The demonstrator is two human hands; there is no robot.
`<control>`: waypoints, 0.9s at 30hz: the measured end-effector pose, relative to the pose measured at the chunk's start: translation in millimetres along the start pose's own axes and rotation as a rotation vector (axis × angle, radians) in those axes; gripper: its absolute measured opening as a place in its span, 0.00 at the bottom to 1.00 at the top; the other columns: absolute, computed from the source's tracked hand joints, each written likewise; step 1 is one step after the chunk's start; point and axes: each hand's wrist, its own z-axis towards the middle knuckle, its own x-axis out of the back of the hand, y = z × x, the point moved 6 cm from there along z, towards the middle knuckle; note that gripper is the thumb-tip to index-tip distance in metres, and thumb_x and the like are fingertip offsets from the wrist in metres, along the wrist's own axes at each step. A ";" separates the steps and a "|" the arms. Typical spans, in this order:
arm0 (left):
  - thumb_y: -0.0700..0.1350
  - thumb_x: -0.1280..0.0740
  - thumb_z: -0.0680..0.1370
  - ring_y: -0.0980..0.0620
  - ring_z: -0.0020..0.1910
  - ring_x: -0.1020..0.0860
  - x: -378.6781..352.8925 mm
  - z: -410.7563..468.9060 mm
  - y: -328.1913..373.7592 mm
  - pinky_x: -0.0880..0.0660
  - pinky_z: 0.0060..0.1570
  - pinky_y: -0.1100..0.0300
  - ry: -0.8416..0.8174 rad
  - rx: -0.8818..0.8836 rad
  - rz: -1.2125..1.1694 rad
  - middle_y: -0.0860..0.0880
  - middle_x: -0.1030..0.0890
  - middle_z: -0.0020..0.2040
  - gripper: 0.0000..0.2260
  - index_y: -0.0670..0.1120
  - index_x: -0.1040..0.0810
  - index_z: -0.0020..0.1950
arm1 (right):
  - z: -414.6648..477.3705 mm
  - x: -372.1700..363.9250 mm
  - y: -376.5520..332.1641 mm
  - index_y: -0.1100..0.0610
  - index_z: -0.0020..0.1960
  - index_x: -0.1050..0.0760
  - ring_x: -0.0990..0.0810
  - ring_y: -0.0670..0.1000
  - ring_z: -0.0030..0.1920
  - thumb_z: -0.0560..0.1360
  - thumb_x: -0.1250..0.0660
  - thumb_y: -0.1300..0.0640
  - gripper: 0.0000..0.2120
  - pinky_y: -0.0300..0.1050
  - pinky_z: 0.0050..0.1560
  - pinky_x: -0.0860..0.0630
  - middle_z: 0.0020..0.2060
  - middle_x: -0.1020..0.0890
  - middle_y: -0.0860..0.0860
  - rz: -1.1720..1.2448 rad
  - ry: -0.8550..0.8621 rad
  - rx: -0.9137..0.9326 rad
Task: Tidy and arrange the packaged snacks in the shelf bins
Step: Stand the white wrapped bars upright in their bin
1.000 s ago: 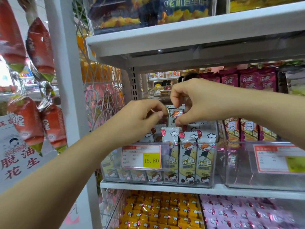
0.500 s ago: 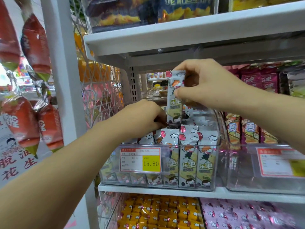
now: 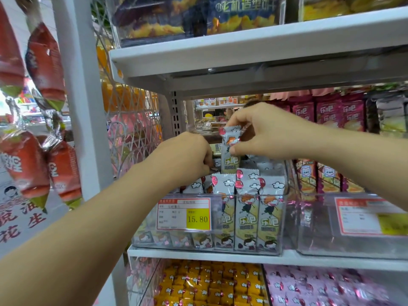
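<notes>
Two hands are in my view, both up at the clear bin on the middle shelf. My right hand pinches a packet by its top end, thumb below and fingers curled over the crimped edge. The packet hangs upright over the middle of the bin, its lower end dipping behind the front row.

My left hand sits just left of the packet, knuckles toward me, fingers curled down among the packets on the bin's left side. A sliver of wrapper shows at its fingertips, but I cannot tell whether it grips anything.

The front row stands against the bin's near wall: three packets upright side by side on the right, lower ones to their left behind the price tag, which reads 15.80.

Just right of this bin is a second bin with its own tag, too blurred for me to read. Far behind it stand pink packs. The upper shelf carries dark bags printed with yellow pieces. Under the middle shelf I see yellow sweets on the left and pink sweets on the right.

At the left of the scene red bags hang near a white post, and wire mesh fills the gap between the post and the shelves
</notes>
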 end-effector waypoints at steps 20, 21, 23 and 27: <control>0.54 0.30 0.73 0.63 0.48 0.22 -4.1 -35.3 -3.6 0.26 0.49 0.67 -0.066 -0.150 -0.519 0.56 0.19 0.51 0.07 0.54 0.19 0.49 | 13.1 -45.2 1.9 0.52 0.53 0.18 0.24 0.42 0.37 0.79 0.37 0.51 0.11 0.36 0.39 0.29 0.39 0.18 0.41 -0.440 -0.457 0.091; 0.53 0.30 0.74 0.62 0.49 0.22 -3.7 -35.6 -5.4 0.26 0.51 0.64 -0.056 -0.155 -0.514 0.56 0.19 0.52 0.06 0.53 0.18 0.47 | 14.5 -39.4 2.9 0.51 0.52 0.18 0.22 0.41 0.40 0.78 0.37 0.50 0.10 0.36 0.42 0.27 0.43 0.17 0.42 -0.383 -0.400 0.071; 0.52 0.30 0.74 0.61 0.50 0.22 -2.2 -37.6 -7.7 0.26 0.53 0.58 -0.056 -0.167 -0.508 0.56 0.20 0.52 0.05 0.52 0.19 0.45 | 19.4 -21.6 5.1 0.50 0.48 0.18 0.23 0.37 0.41 0.77 0.35 0.51 0.08 0.28 0.41 0.29 0.44 0.17 0.42 -0.261 -0.214 0.037; 0.53 0.31 0.75 0.63 0.53 0.24 -1.6 -40.4 -8.9 0.28 0.55 0.61 -0.061 -0.179 -0.467 0.58 0.21 0.55 0.04 0.54 0.21 0.44 | 28.7 -6.5 16.9 0.53 0.63 0.25 0.23 0.48 0.57 0.76 0.34 0.52 0.16 0.40 0.56 0.27 0.59 0.21 0.50 -0.391 -0.087 -0.028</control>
